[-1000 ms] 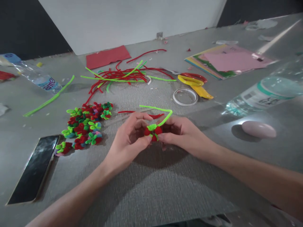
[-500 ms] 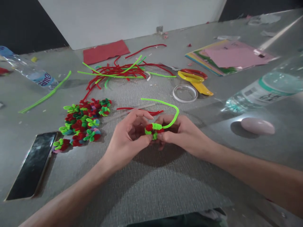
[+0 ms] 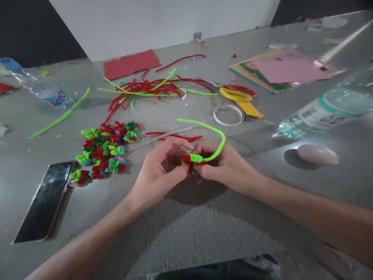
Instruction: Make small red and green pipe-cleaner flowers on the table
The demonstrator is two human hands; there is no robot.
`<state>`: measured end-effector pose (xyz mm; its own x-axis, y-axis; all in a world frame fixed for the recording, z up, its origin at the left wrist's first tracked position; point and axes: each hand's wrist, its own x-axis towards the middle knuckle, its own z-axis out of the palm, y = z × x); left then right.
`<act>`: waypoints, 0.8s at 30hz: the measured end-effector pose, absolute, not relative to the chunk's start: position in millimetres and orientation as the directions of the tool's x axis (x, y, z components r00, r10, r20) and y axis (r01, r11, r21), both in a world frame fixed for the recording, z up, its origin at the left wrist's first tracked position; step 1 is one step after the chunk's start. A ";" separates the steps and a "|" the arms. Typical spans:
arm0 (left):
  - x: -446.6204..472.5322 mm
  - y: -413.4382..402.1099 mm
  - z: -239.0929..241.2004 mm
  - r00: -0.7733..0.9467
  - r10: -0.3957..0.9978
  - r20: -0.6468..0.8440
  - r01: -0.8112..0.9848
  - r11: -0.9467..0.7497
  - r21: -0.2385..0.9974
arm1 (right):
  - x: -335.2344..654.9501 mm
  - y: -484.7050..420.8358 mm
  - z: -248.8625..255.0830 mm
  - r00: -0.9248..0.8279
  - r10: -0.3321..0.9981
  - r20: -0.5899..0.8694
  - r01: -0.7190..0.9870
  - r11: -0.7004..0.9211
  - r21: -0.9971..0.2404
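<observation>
Between my two hands is a small red and green pipe-cleaner piece [image 3: 196, 158], its bright green end curling up and back to the left. My left hand [image 3: 161, 165] pinches its left side with thumb and fingers. On the other side, my right hand [image 3: 223, 165] grips it, thumb in front and the fingers mostly hidden behind. A cluster of finished-looking pipe-cleaner strawberries [image 3: 100, 153] in red and green lies left of my hands. Just beyond my fingertips are red pipe cleaners [image 3: 180, 136] and a thin translucent stick [image 3: 163, 137].
A phone [image 3: 43, 204] lies at the left. Loose red and green pipe cleaners [image 3: 145, 90] pile up farther back. Scissors with yellow and red handles [image 3: 237, 95], a tape roll [image 3: 215, 116], bottles [image 3: 323, 111], a pink oval object [image 3: 317, 154] and coloured papers [image 3: 291, 70] surround the work area.
The green and red piece has turned slightly in my fingers, and its green tail now arcs a little farther right. Both hands keep their hold; the whole view has shifted slightly.
</observation>
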<state>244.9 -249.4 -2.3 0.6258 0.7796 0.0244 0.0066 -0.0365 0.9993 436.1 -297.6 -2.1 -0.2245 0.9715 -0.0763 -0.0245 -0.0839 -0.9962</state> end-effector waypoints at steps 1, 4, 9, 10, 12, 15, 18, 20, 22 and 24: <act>244.9 -249.9 -2.7 0.620 0.784 0.031 0.031 -0.063 0.998 | 436.0 -297.7 -2.3 -0.218 0.974 -0.068 0.004 -0.069 -0.998; 245.1 -251.2 -2.8 0.615 0.787 0.055 0.073 -0.126 0.989 | 436.1 -298.2 -3.6 -0.213 0.975 -0.063 0.069 -0.049 -0.996; 246.0 -252.4 -1.2 0.586 0.808 0.053 0.092 -0.132 0.987 | 435.6 -299.1 -5.0 -0.219 0.974 -0.066 0.077 -0.050 -0.996; 246.3 -252.7 -0.7 0.580 0.813 0.052 0.096 -0.131 0.987 | 435.4 -299.2 -5.0 -0.220 0.973 -0.065 0.075 -0.049 -0.996; 247.1 -253.2 0.3 0.571 0.820 0.044 0.103 -0.124 0.987 | 435.1 -299.2 -5.0 -0.227 0.972 -0.067 0.067 -0.053 -0.996; 248.1 -253.5 0.9 0.568 0.822 0.036 0.096 -0.109 0.989 | 434.7 -299.2 -5.1 -0.222 0.971 -0.084 0.062 -0.072 -0.995; 247.9 -252.6 -0.8 0.567 0.822 0.049 0.080 -0.114 0.990 | 434.9 -299.4 -4.9 -0.222 0.971 -0.091 0.038 -0.084 -0.996; 246.8 -251.6 -2.5 0.566 0.822 0.061 0.082 -0.129 0.988 | 435.5 -299.8 -4.5 -0.233 0.969 -0.081 -0.024 -0.089 -0.996; 245.6 -250.7 -3.4 0.570 0.820 0.063 0.091 -0.139 0.986 | 436.6 -300.0 -4.1 -0.237 0.969 -0.071 -0.077 -0.091 -0.993; 245.1 -250.5 -3.0 0.583 0.811 0.045 0.111 -0.135 0.985 | 437.8 -299.8 -3.7 -0.227 0.971 -0.078 -0.091 -0.101 -0.991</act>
<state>245.1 -250.5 -3.0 0.5828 0.8113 0.0454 0.1109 -0.1348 0.9847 437.8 -299.8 -3.7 -0.2272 0.9707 -0.0784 -0.0907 -0.1013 -0.9907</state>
